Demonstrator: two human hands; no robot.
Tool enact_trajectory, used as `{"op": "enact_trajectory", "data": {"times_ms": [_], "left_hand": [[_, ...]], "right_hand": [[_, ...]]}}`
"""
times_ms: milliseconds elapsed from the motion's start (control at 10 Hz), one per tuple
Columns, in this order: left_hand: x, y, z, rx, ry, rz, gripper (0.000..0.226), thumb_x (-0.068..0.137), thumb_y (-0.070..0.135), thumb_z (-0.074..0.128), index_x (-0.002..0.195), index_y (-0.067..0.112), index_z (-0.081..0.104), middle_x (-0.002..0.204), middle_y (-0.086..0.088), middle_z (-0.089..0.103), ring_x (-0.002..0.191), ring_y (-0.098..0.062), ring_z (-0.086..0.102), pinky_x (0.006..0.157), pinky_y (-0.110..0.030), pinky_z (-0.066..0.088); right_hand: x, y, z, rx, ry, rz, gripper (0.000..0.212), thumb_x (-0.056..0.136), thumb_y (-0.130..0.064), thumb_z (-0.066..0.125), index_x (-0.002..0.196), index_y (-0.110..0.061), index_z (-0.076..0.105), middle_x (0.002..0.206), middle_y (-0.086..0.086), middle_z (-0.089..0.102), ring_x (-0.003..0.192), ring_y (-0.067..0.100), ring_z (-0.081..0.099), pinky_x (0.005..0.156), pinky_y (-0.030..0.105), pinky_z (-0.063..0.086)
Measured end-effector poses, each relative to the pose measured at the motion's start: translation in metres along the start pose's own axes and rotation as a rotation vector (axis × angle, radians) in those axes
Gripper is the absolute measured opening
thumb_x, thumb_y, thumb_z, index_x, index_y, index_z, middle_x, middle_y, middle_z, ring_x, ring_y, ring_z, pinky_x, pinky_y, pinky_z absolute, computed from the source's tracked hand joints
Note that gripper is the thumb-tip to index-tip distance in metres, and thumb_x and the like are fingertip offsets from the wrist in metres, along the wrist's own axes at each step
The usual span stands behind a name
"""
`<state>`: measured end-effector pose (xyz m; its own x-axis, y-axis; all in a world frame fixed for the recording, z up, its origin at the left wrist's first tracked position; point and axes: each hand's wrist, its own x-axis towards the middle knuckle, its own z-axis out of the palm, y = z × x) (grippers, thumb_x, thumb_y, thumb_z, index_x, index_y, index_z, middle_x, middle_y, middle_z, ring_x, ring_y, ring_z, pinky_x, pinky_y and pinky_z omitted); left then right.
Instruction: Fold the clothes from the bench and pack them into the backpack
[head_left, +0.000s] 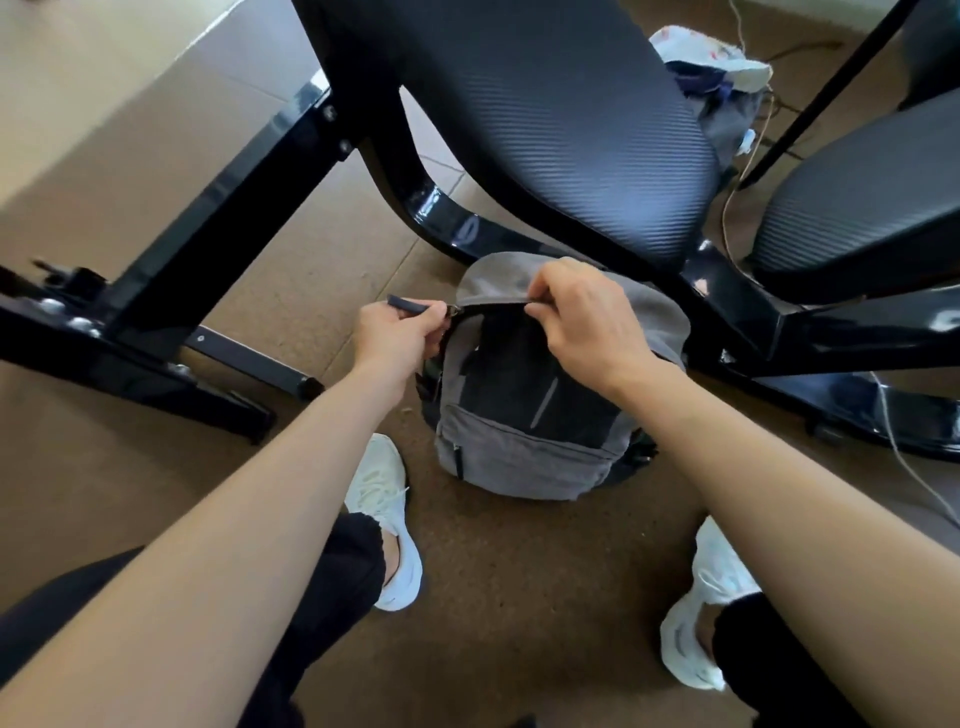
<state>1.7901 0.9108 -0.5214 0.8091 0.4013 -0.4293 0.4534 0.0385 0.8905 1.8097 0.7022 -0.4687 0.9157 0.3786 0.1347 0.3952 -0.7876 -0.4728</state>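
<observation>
Both hands on the backpack's top zipper, pack upright on the floor.
Grey/black backpack (519, 447) stands on the brown floor (519, 571), just under the near edge of the padded table (571, 130) and against its black frame. Left hand (397, 332): fingers (431, 317) curled, pinching the dark zipper pull (410, 304) at the pack's top-left corner. Right hand (582, 317): fingers (545, 296) pinched on the top seam, mid-top. Clothes (717, 78) are bundled past the table's far right edge; can't tell what they rest on.
</observation>
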Motion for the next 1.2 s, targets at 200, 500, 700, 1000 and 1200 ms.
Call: {"op": "enact_trajectory", "data": {"times_ms": [200, 500, 700, 1000, 1200], "left_hand": [[0.019, -0.049, -0.009, 0.001, 0.089, -0.193, 0.006, 0.094, 0.011, 0.072, 0.091, 0.006, 0.072, 0.077, -0.009, 0.069, 0.067, -0.02, 0.064, 0.058, -0.024, 0.056], [0.045, -0.123, 0.009, 0.174, 0.27, -0.344, 0.029, 0.077, 0.037, 0.082, 0.091, 0.012, 0.079, 0.089, -0.009, 0.076, 0.077, -0.027, 0.073, 0.066, -0.035, 0.064], [0.052, -0.125, 0.013, 0.259, 0.24, -0.354, 0.03, 0.072, 0.042, 0.08, 0.086, 0.015, 0.078, 0.092, -0.01, 0.077, 0.088, -0.031, 0.075, 0.081, -0.045, 0.064], [0.01, -0.048, -0.024, 0.637, 0.014, -0.288, 0.021, 0.084, 0.035, 0.076, 0.081, 0.014, 0.073, 0.073, -0.005, 0.071, 0.063, -0.021, 0.067, 0.065, -0.03, 0.058], [-0.026, 0.01, -0.007, 0.527, -0.156, -0.109, 0.022, 0.095, 0.029, 0.069, 0.101, 0.009, 0.077, 0.091, -0.005, 0.076, 0.075, -0.02, 0.066, 0.067, -0.029, 0.049]], "right_hand": [[0.0, 0.01, -0.002, 0.001, 0.063, -0.006, 0.006, 0.093, -0.01, 0.066, 0.096, -0.007, 0.062, 0.097, 0.011, 0.063, 0.094, 0.03, 0.058, 0.081, 0.039, 0.045], [-0.001, 0.02, -0.003, 0.022, 0.094, -0.01, 0.005, 0.093, -0.011, 0.065, 0.096, -0.008, 0.063, 0.096, 0.008, 0.063, 0.092, 0.027, 0.058, 0.081, 0.039, 0.047], [-0.001, 0.018, 0.001, 0.016, 0.089, -0.019, 0.007, 0.092, -0.012, 0.066, 0.097, -0.008, 0.063, 0.097, 0.007, 0.062, 0.094, 0.026, 0.058, 0.08, 0.04, 0.047], [-0.007, 0.021, -0.011, -0.047, 0.004, -0.025, 0.028, 0.091, -0.025, 0.073, 0.113, -0.009, 0.067, 0.111, 0.009, 0.062, 0.107, 0.029, 0.058, 0.088, 0.039, 0.047], [-0.041, 0.028, -0.036, 0.0, -0.003, 0.076, 0.046, 0.092, -0.034, 0.071, 0.132, -0.014, 0.06, 0.128, 0.007, 0.06, 0.12, 0.029, 0.054, 0.104, 0.045, 0.044]]}}
